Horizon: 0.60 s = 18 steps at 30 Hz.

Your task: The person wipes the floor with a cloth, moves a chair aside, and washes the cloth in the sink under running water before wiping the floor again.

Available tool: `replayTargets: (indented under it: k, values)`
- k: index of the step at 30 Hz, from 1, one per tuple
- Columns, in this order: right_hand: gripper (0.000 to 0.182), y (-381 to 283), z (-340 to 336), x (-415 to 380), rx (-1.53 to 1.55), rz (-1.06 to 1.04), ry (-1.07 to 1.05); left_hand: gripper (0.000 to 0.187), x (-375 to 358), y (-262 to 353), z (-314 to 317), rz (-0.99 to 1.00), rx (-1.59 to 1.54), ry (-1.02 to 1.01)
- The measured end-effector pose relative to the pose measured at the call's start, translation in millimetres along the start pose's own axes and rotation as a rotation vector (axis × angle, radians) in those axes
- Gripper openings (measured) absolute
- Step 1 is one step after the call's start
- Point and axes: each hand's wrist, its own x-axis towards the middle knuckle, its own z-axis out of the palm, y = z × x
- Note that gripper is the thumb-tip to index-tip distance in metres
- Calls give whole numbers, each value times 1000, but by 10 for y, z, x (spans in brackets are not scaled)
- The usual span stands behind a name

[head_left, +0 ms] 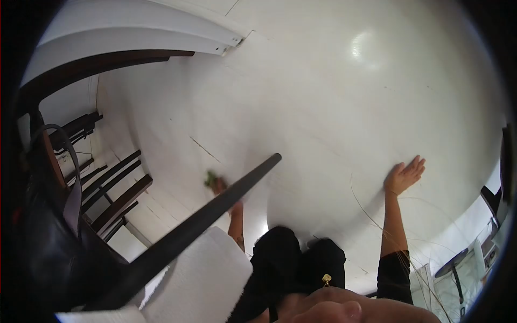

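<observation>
Out to the right, my right hand [406,176] lies palm down against the pale floor [334,113], fingers stretched and holding nothing. My left hand [219,186] is low over the floor at centre left, smeared by motion. A small green bunched thing [210,178] shows at its fingers, too blurred to make out its kind. Part of the left wrist is hidden behind a long dark leg or pole [215,207] that slants across the view. My bent knees in black trousers [274,253] are at the bottom centre.
White fluffy cloth [199,274] lies beside my left leg. Dark wooden chair parts [116,188] and a black bag [46,226] with a strap crowd the left. A white panel [140,32] stands at upper left. At lower right is a dark round-topped object [451,264].
</observation>
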Motion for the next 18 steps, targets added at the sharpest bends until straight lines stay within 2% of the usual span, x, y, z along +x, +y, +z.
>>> replayTargets:
  k: [3, 4, 5, 7, 9, 12, 13, 15, 17, 18]
  values:
    - [59, -16, -46, -17, 8, 27, -32, 46, -590, 5, -93, -746, 183, 165]
    - [60, -28, -32, 0, 23, 38, -36, 49, -646, 77, 14, -865, 234, 123]
    - [60, -33, -50, 3, 36, 47, -46, 53, -897, -100, 309, -686, 276, 35]
    - [60, -42, -75, 21, 60, 69, -70, 49, -830, 1149, 336, -372, 85, 10]
    - [60, -21, -78, 9, 61, 80, -73, 47, -836, 2262, 405, -26, -100, -147]
    - [60, -24, -109, 15, 73, 85, -72, 54, -582, 3446, 715, 412, -323, -419]
    - [61, -28, -108, 21, 66, 89, -78, 53, -449, 3770, 773, 494, -282, -372]
    - [61, -33, -129, 11, 82, 93, -85, 52, 36, 4038, 979, 591, -179, -282]
    - [61, -27, -118, 34, 94, 100, -82, 49, 656, 3886, 1071, 582, -159, -268]
    - [62, -14, -121, 23, 98, 95, -87, 48, 903, 3697, 1114, 509, -160, -98]
